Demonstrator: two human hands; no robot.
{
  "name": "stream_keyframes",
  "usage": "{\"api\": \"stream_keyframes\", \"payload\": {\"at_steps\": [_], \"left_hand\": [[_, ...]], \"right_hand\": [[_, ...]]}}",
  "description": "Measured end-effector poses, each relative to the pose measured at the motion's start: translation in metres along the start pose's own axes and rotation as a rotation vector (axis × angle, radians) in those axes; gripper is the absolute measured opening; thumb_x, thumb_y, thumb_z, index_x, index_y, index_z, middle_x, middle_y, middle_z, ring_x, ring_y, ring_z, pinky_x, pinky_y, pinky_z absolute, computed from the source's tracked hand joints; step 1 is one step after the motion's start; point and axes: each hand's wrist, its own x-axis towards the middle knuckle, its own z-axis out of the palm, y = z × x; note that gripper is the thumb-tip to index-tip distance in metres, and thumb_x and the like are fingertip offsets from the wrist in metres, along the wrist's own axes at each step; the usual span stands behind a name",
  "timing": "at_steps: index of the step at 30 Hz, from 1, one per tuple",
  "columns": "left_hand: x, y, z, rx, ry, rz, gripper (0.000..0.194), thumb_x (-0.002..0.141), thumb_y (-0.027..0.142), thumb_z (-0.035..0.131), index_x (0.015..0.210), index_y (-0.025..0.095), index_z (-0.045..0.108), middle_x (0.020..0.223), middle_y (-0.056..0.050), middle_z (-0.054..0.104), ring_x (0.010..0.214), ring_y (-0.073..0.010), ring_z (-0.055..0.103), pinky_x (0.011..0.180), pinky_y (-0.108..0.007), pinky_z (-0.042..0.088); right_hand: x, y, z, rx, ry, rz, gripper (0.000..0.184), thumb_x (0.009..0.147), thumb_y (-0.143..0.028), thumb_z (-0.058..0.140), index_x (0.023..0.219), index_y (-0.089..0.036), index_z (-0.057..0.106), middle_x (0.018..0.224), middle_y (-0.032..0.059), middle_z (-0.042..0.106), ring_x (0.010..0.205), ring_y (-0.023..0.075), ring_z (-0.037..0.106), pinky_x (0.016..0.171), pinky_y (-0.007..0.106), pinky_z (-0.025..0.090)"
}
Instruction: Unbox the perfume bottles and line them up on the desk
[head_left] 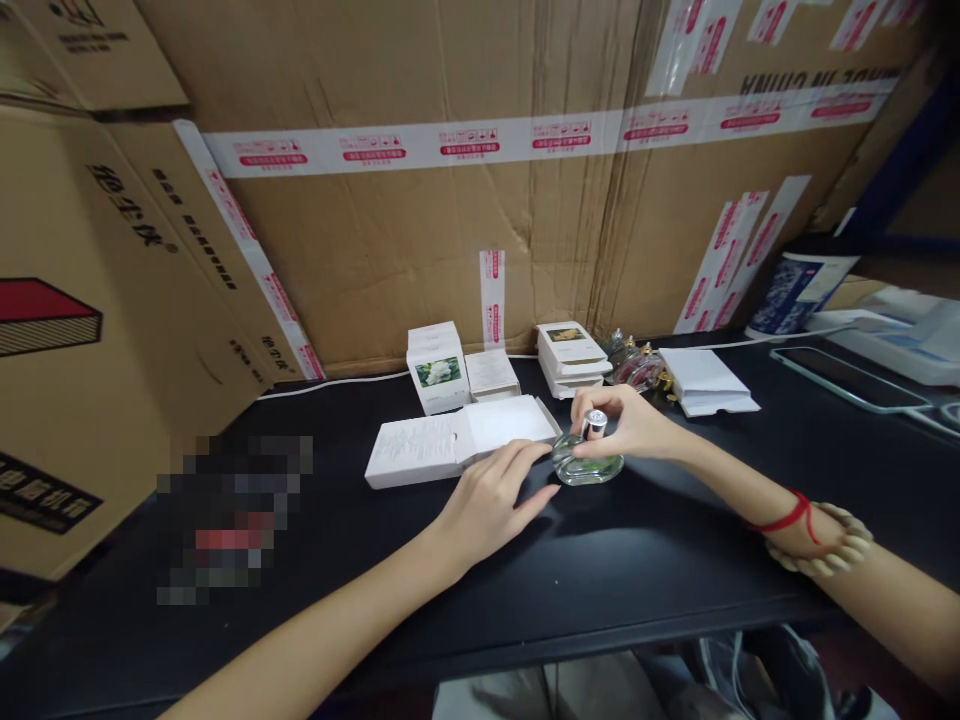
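A clear glass perfume bottle (589, 470) with a silver cap (595, 424) rests on the black tabletop, tipped or turned so its rounded base faces me. My right hand (628, 425) is closed around it from behind and the right, thumb across the glass near the cap. At the bottle's left side, my left hand (491, 500) has its thumb and fingers apart; the fingertips reach the glass or nearly so, which I cannot tell. Just behind my left hand lies an opened white carton (416, 450), its lid part (502, 424) spread to the right.
Along the back stand white boxes (437, 370), a stack of cartons (571, 355), several small ornate bottles (637, 366) and another white box (709, 380). A phone (847, 379) and a blue-white cup (799, 290) are at right. Large cardboard (420, 240) walls the back; a pixelated patch covers the left.
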Motion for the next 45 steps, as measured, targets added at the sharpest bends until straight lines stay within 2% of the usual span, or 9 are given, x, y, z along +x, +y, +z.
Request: {"api": "stream_keyframes", "payload": {"at_steps": [4, 10, 15, 20, 26, 30, 36, 45], "left_hand": [[0.001, 0.001, 0.001, -0.060, -0.045, -0.052, 0.038, 0.083, 0.035, 0.056, 0.114, 0.016, 0.047, 0.106, -0.007, 0.061, 0.097, -0.0189, 0.060, 0.083, -0.032, 0.050], [0.002, 0.002, 0.007, -0.144, -0.037, -0.132, 0.040, 0.080, 0.039, 0.058, 0.112, 0.016, 0.049, 0.104, -0.006, 0.063, 0.096, -0.0189, 0.060, 0.084, -0.033, 0.050], [0.001, -0.001, 0.011, -0.180, 0.012, -0.137, 0.028, 0.082, 0.037, 0.057, 0.100, 0.015, 0.056, 0.095, -0.006, 0.066, 0.088, -0.0187, 0.063, 0.077, -0.032, 0.052], [0.000, -0.001, 0.011, -0.230, 0.031, -0.106, 0.029, 0.082, 0.034, 0.057, 0.104, 0.015, 0.057, 0.101, -0.007, 0.067, 0.093, -0.0182, 0.063, 0.083, -0.031, 0.050], [0.000, -0.003, 0.009, -0.267, -0.008, -0.147, 0.031, 0.082, 0.032, 0.057, 0.109, 0.015, 0.056, 0.103, -0.007, 0.066, 0.094, -0.0190, 0.063, 0.084, -0.031, 0.050], [0.001, -0.006, 0.009, -0.287, -0.009, -0.161, 0.035, 0.083, 0.032, 0.056, 0.113, 0.016, 0.054, 0.108, -0.008, 0.065, 0.097, -0.0200, 0.062, 0.086, -0.032, 0.050], [-0.001, -0.007, 0.010, -0.302, -0.014, -0.164, 0.042, 0.083, 0.033, 0.056, 0.121, 0.017, 0.050, 0.113, -0.009, 0.063, 0.099, -0.0207, 0.061, 0.086, -0.034, 0.050], [0.000, -0.007, 0.013, -0.433, 0.004, -0.222, 0.038, 0.082, 0.028, 0.058, 0.118, 0.018, 0.054, 0.108, -0.006, 0.065, 0.085, -0.0164, 0.064, 0.077, -0.028, 0.052]], "right_hand": [[0.002, 0.005, 0.003, 0.090, -0.023, -0.041, 0.030, 0.059, -0.036, 0.076, 0.057, -0.017, 0.053, 0.069, 0.0014, 0.058, 0.063, 0.0128, 0.054, 0.055, 0.026, 0.044], [0.003, 0.002, 0.023, 0.150, 0.017, -0.081, 0.033, 0.058, -0.038, 0.076, 0.055, -0.017, 0.052, 0.071, 0.0013, 0.057, 0.064, 0.0124, 0.053, 0.055, 0.025, 0.043], [0.000, -0.008, 0.034, 0.161, 0.074, 0.015, 0.028, 0.057, -0.035, 0.078, 0.072, -0.018, 0.061, 0.064, -0.0014, 0.057, 0.055, 0.0106, 0.053, 0.049, 0.023, 0.043], [-0.002, -0.012, 0.032, 0.147, 0.122, -0.001, 0.024, 0.057, -0.031, 0.078, 0.070, -0.016, 0.064, 0.063, -0.0006, 0.061, 0.057, 0.0110, 0.057, 0.053, 0.023, 0.049], [-0.003, -0.011, 0.027, 0.096, 0.093, -0.047, 0.028, 0.062, -0.029, 0.075, 0.087, -0.017, 0.070, 0.077, 0.0029, 0.066, 0.067, 0.0128, 0.062, 0.058, 0.023, 0.053], [-0.004, -0.011, 0.025, 0.124, 0.085, -0.007, 0.036, 0.065, -0.028, 0.074, 0.098, -0.019, 0.068, 0.085, 0.0037, 0.069, 0.073, 0.0149, 0.064, 0.065, 0.025, 0.054], [-0.007, -0.010, 0.024, 0.165, 0.054, -0.026, 0.036, 0.071, -0.026, 0.069, 0.106, -0.021, 0.064, 0.094, 0.0037, 0.069, 0.080, 0.0149, 0.065, 0.072, 0.026, 0.054], [-0.009, -0.007, 0.025, 0.267, 0.016, -0.038, 0.035, 0.079, -0.026, 0.062, 0.113, -0.023, 0.059, 0.105, 0.0049, 0.066, 0.088, 0.0151, 0.064, 0.078, 0.028, 0.052]]}}
